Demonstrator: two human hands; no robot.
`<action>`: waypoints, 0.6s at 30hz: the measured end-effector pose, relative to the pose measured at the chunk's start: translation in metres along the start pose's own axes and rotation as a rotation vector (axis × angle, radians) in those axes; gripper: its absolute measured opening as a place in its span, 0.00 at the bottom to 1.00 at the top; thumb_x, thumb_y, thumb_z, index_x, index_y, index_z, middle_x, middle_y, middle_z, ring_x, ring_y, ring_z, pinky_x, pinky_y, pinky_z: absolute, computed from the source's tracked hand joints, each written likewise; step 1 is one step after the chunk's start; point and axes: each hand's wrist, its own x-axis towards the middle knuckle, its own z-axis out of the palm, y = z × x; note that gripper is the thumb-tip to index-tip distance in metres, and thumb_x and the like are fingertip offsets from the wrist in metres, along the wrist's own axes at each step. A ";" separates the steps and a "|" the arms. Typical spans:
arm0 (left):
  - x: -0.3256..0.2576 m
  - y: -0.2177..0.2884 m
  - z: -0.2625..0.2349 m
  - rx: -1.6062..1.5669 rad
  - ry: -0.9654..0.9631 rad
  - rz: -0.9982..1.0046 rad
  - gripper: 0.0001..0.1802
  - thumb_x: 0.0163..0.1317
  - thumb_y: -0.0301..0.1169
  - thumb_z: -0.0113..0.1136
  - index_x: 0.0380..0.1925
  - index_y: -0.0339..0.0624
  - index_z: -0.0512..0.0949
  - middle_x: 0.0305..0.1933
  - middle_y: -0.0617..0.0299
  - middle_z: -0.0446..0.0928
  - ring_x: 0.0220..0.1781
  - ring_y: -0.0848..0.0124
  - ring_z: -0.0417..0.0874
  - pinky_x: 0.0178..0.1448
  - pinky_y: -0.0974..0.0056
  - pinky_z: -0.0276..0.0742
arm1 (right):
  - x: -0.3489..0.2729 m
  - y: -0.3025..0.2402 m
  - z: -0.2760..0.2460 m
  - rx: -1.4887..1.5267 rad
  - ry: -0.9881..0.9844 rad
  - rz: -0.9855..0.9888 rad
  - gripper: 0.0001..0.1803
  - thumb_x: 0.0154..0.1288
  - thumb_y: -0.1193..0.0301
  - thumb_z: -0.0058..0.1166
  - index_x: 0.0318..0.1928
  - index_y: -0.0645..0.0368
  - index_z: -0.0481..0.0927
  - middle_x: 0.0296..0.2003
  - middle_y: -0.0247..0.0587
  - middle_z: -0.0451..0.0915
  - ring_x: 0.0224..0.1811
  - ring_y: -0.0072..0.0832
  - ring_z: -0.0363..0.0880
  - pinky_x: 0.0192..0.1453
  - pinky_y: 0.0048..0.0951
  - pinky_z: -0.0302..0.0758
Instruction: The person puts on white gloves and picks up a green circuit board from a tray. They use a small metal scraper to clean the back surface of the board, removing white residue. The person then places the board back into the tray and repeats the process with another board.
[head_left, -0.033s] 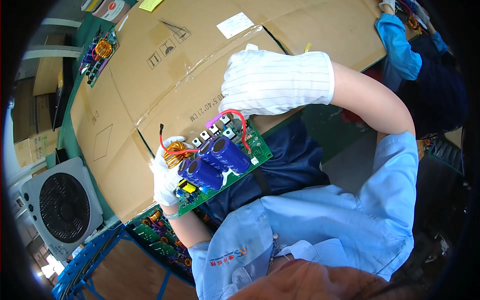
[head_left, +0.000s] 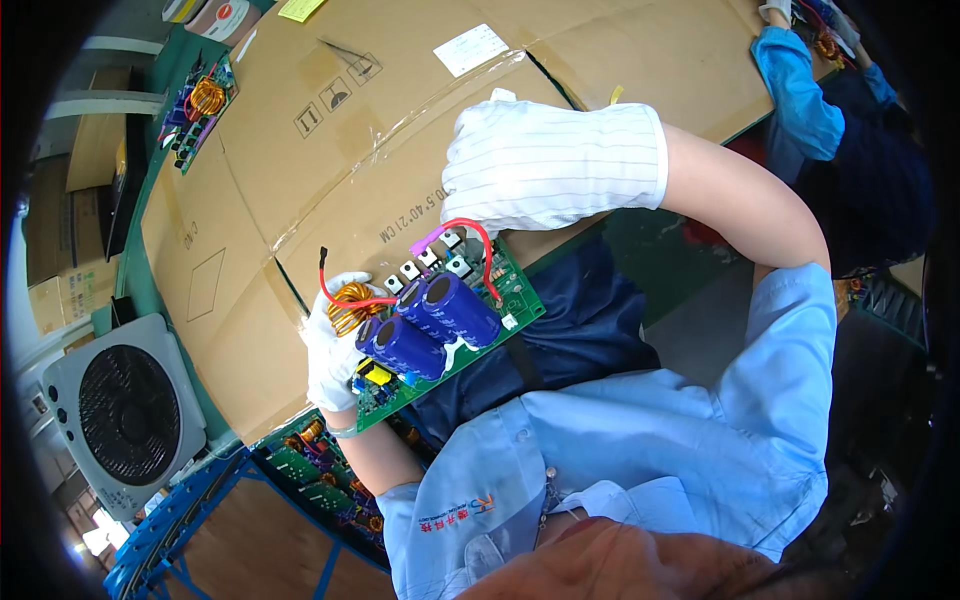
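A worker's white-gloved left hand [head_left: 335, 355] gripping the edge of a green circuit board [head_left: 455, 335] held above a cardboard-covered tabletop [head_left: 300, 180], gloved right hand [head_left: 545, 165] closed over the board's far edge by a red wire [head_left: 478, 240], blue capacitors [head_left: 430, 320] upward, a white fan [head_left: 125, 415] at left.

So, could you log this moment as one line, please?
left hand: holds circuit board | right hand: on board's top edge | under: cardboard
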 end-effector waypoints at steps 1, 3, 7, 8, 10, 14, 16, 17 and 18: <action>0.000 -0.001 -0.002 0.006 0.004 0.002 0.33 0.48 0.21 0.78 0.56 0.35 0.74 0.45 0.57 0.83 0.46 0.70 0.84 0.53 0.67 0.82 | 0.001 0.000 -0.001 -0.009 -0.002 -0.003 0.07 0.63 0.63 0.54 0.33 0.51 0.77 0.30 0.36 0.76 0.40 0.38 0.77 0.45 0.38 0.72; -0.001 -0.003 -0.004 0.033 0.007 0.011 0.33 0.49 0.22 0.78 0.56 0.35 0.74 0.45 0.57 0.83 0.46 0.70 0.84 0.53 0.67 0.82 | 0.003 -0.001 -0.005 -0.028 -0.008 -0.008 0.08 0.63 0.63 0.56 0.32 0.52 0.79 0.30 0.37 0.79 0.39 0.39 0.80 0.42 0.39 0.74; -0.002 -0.002 -0.003 0.049 0.006 0.018 0.34 0.49 0.23 0.79 0.56 0.35 0.74 0.45 0.57 0.83 0.47 0.70 0.84 0.54 0.66 0.81 | -0.005 0.002 -0.003 0.010 0.012 -0.013 0.07 0.61 0.64 0.59 0.32 0.52 0.79 0.30 0.37 0.79 0.39 0.39 0.81 0.45 0.39 0.74; -0.001 -0.001 -0.002 0.048 0.000 0.019 0.34 0.49 0.24 0.79 0.56 0.34 0.74 0.45 0.57 0.83 0.47 0.70 0.84 0.54 0.66 0.81 | -0.005 0.003 -0.002 0.012 0.005 -0.010 0.07 0.61 0.64 0.59 0.31 0.52 0.79 0.30 0.37 0.79 0.39 0.39 0.81 0.45 0.40 0.74; -0.002 0.001 -0.001 0.044 -0.014 0.019 0.35 0.48 0.24 0.80 0.56 0.34 0.74 0.45 0.56 0.83 0.47 0.70 0.84 0.55 0.66 0.81 | -0.003 0.001 -0.001 0.001 -0.003 0.002 0.07 0.60 0.65 0.60 0.31 0.53 0.79 0.30 0.38 0.79 0.40 0.39 0.81 0.45 0.40 0.73; -0.002 0.000 -0.002 0.045 -0.004 0.004 0.35 0.47 0.25 0.81 0.56 0.34 0.73 0.46 0.56 0.83 0.47 0.70 0.84 0.55 0.66 0.81 | -0.003 0.001 -0.003 -0.016 0.002 -0.015 0.07 0.59 0.65 0.60 0.30 0.53 0.79 0.30 0.38 0.79 0.39 0.39 0.81 0.46 0.39 0.74; -0.001 0.000 -0.002 0.028 -0.032 0.025 0.35 0.48 0.25 0.80 0.56 0.34 0.73 0.46 0.55 0.83 0.47 0.69 0.84 0.55 0.65 0.82 | -0.006 0.003 -0.006 0.002 -0.027 -0.022 0.06 0.58 0.65 0.60 0.30 0.53 0.79 0.29 0.38 0.79 0.39 0.39 0.81 0.46 0.38 0.74; -0.001 -0.001 -0.003 0.019 -0.032 0.022 0.36 0.48 0.25 0.80 0.57 0.34 0.73 0.46 0.55 0.83 0.48 0.68 0.84 0.55 0.65 0.82 | -0.007 0.003 -0.008 0.014 -0.058 -0.013 0.06 0.58 0.65 0.60 0.29 0.53 0.79 0.29 0.38 0.79 0.39 0.39 0.80 0.46 0.38 0.74; -0.001 -0.002 -0.004 0.011 -0.033 0.019 0.36 0.47 0.24 0.80 0.57 0.34 0.73 0.46 0.55 0.83 0.48 0.68 0.84 0.55 0.64 0.82 | -0.007 0.003 -0.009 0.027 -0.089 -0.004 0.06 0.57 0.66 0.60 0.29 0.53 0.79 0.29 0.38 0.79 0.38 0.39 0.80 0.46 0.38 0.74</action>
